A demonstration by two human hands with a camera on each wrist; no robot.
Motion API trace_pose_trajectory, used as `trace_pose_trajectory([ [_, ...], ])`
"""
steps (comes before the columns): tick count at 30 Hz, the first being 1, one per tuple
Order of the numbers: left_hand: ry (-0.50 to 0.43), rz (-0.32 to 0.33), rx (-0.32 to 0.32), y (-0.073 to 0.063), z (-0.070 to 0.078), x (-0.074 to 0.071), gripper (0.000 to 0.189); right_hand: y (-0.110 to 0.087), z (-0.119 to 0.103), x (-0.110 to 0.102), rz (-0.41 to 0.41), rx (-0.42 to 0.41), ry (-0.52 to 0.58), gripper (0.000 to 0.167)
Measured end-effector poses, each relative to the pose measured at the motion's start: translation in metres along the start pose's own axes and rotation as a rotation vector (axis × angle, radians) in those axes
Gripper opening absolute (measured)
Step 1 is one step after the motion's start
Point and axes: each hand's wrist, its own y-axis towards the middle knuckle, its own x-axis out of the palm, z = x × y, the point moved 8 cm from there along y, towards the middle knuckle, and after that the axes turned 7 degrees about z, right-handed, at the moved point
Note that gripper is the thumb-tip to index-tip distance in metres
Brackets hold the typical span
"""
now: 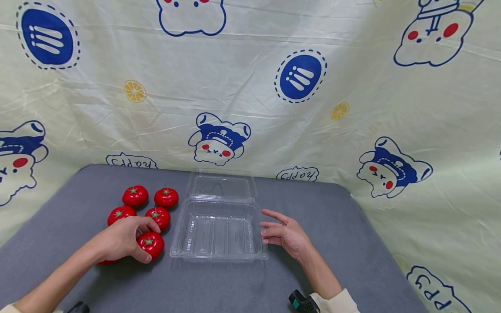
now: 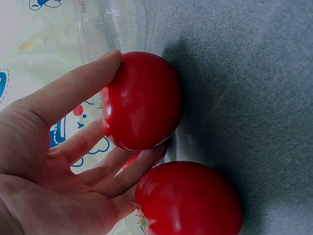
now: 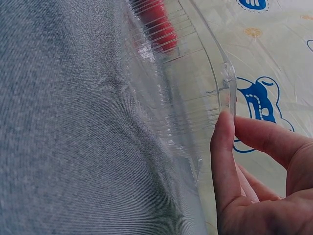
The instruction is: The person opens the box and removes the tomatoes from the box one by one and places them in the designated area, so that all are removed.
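Observation:
At the left my left hand [image 1: 121, 237] grips a red tomato [image 1: 152, 245] with a green calyx, thumb on its near side. The left wrist view shows that tomato [image 2: 144, 100] close to the grey cloth, with a second tomato [image 2: 190, 198] beside it. Right of it lies a clear plastic clamshell box [image 1: 219, 254], its lid [image 1: 223, 184] folded back. My right hand [image 1: 289, 234] is at the box's right edge, fingers extended; in the right wrist view its fingertips meet the rim [image 3: 230, 90]. Whether they press on it, I cannot tell.
Several more tomatoes [image 1: 135, 196] sit left of the box; one [image 1: 106, 262] is mostly hidden under the left forearm. Grey cloth covers the table [image 1: 219, 287]. A pale printed curtain [image 1: 250, 87] hangs behind and at the sides.

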Motion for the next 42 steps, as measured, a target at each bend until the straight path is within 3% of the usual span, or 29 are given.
trace_pose_trajectory([
  [22,0.01,-0.027,0.007,0.0011,-0.0019,-0.0018,0.062,-0.0011,0.0002,-0.0008,-0.004,0.001,0.003,0.072],
  [42,0.031,-0.079,-0.036,0.0018,-0.0031,-0.0034,0.07,0.0012,0.0014,0.0002,0.001,0.005,0.003,0.072],
])
